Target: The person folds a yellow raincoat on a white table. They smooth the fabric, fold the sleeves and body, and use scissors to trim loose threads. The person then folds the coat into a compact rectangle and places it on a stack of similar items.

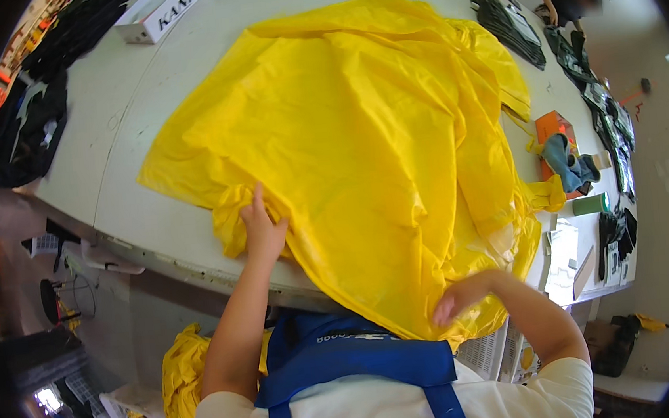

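**Two hands on a big yellow cloth**

A big, shiny yellow cloth (343,128) lies spread out and wrinkled over the middle of the tabletop (157,89). Its lower part reaches the near edge and hangs a bit over it. The left hand (263,229) is on the cloth near its bunched-up left side, by the near edge. One finger is stretched out and the thumb is apart from it. I cannot tell if the other fingers pinch the cloth. The right hand (463,299) is low over the right part of the cloth, near the same edge. It is blurry, so I cannot tell if its fingers are apart or together, or if they touch the cloth.

The yellow cloth hides much of the tabletop. Near the far left corner is a white box (162,15), and dark clothes (29,128) lie along the left edge. Folded dark green clothes (505,27) lie toward the far right corner, with another person (572,9) beyond. By the right edge are an orange box (554,124), a blue-gray cloth (565,157) and a green tube (591,204).
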A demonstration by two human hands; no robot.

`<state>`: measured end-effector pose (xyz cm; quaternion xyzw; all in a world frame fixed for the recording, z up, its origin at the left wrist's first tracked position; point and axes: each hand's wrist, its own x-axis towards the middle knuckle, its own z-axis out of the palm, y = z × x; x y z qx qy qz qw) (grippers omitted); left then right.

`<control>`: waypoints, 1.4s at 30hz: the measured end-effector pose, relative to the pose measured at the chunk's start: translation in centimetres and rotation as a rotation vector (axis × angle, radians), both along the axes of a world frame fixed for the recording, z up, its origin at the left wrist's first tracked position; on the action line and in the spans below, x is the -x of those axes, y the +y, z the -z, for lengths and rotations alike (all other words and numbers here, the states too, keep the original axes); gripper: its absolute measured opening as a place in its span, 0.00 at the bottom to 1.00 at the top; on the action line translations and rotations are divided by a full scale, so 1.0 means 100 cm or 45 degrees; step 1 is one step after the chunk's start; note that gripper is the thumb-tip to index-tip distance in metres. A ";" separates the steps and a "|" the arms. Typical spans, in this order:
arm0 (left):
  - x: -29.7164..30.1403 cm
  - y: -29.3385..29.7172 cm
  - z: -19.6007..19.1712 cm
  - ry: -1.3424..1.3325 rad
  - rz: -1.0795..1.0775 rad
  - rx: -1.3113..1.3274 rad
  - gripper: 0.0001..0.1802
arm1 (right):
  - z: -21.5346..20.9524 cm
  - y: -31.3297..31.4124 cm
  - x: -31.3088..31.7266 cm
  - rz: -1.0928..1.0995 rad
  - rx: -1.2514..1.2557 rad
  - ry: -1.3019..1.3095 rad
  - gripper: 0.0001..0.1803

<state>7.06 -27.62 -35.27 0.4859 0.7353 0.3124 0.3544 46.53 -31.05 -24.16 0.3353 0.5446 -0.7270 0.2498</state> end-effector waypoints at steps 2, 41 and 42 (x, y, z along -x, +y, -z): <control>-0.003 -0.013 0.004 0.371 0.285 -0.025 0.29 | -0.001 0.077 -0.035 0.727 -0.181 0.089 0.15; 0.028 -0.006 -0.060 -1.281 -0.580 -0.049 0.30 | -0.094 -0.021 0.106 -0.025 -1.943 0.143 0.14; 0.032 -0.012 -0.057 -1.417 -0.535 -0.035 0.31 | -0.077 -0.036 0.113 -0.168 -1.743 0.223 0.16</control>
